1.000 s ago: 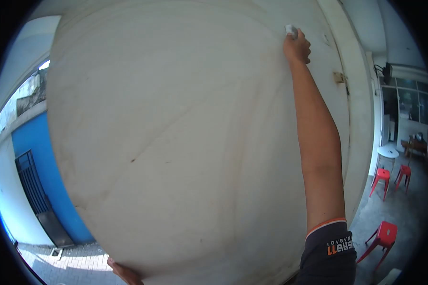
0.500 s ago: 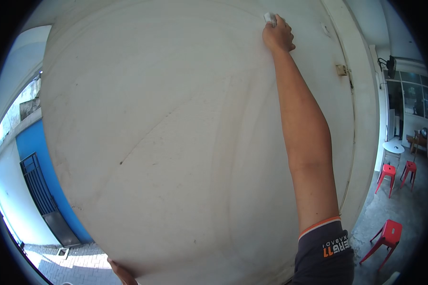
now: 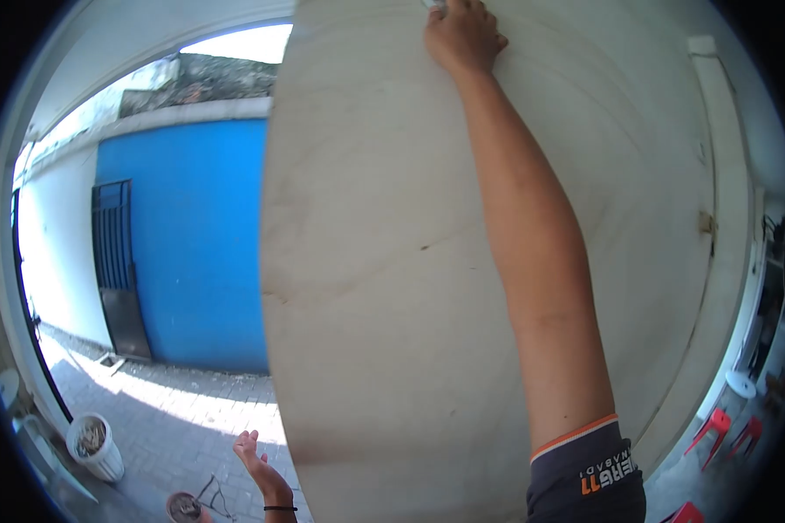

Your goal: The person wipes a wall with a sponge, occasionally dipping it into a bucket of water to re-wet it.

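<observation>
High on the pale, stained wall (image 3: 366, 349), at the top edge of the view, my right hand (image 3: 464, 37) is closed around a small whitish object (image 3: 434, 4). Most of that object is hidden by the fingers or cut off by the frame. A faint diagonal scratch and brownish smudges mark the wall below the hand. My left hand (image 3: 255, 458), with a dark band at the wrist, is raised at the lower left beside the wall's edge. Its fingers are apart and it holds nothing.
Beyond the wall's left edge are a blue wall (image 3: 201, 244), a dark metal gate (image 3: 120, 261), a white bin (image 3: 96, 446) and a potted plant (image 3: 186, 507). Red stools (image 3: 713, 427) and a round white table (image 3: 740, 384) stand at the right.
The view has turned left, showing more of the blue wall and the paving. My right hand sits higher and further left in view. My left hand is off the wall's lower edge and more visible.
</observation>
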